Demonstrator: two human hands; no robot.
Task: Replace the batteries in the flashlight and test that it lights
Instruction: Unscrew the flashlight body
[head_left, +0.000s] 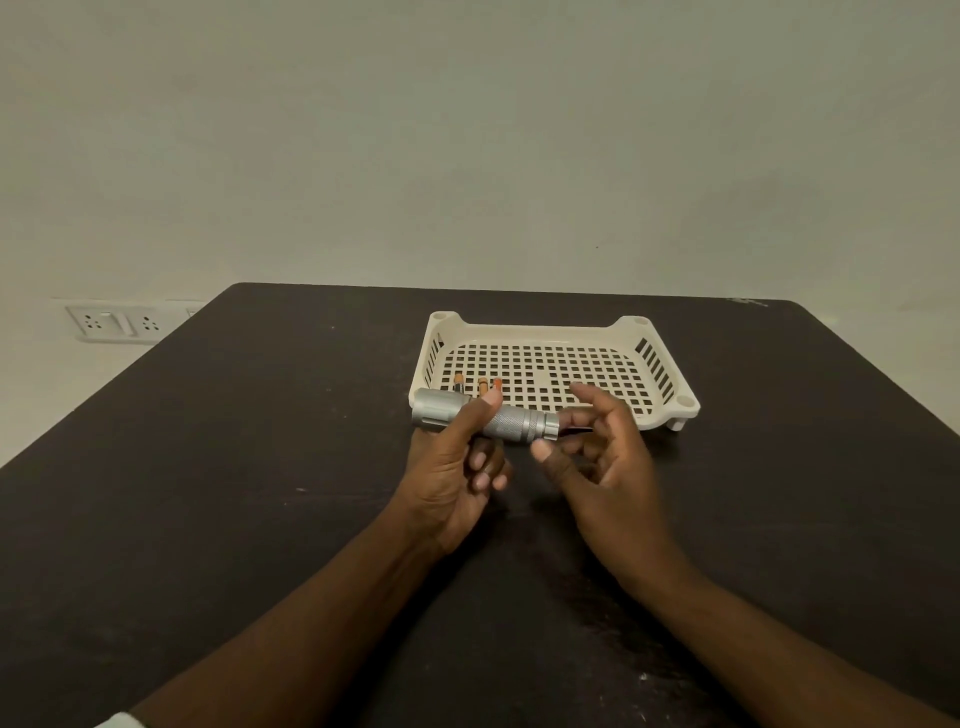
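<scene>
Silver knurled metal flashlight (488, 415) held above dark tabletop (260, 467), long axis left-right, head leftward. Left hand (457, 467) fingers clamped round barrel. Right hand (597, 452) nearer tail end, fingers loosely apart, thumb (543, 451) touching tail cap. Batteries (483, 385) in cream perforated plastic tray (660, 374) just behind.

From my remote seat I see the left hand (452, 462) gripping a silver knurled metal flashlight (485, 415) around its middle, thumb on top, head end pointing left. The right hand (597, 447) sits at the tail end with fingers loosely curled; its thumb tip touches the tail cap (whether the fingers pinch it I cannot tell). Both hover over a dark brown table (208, 467). Behind them rests a cream perforated plastic tray (660, 374), holding three small batteries with orange ends (483, 384) near its front left corner
</scene>
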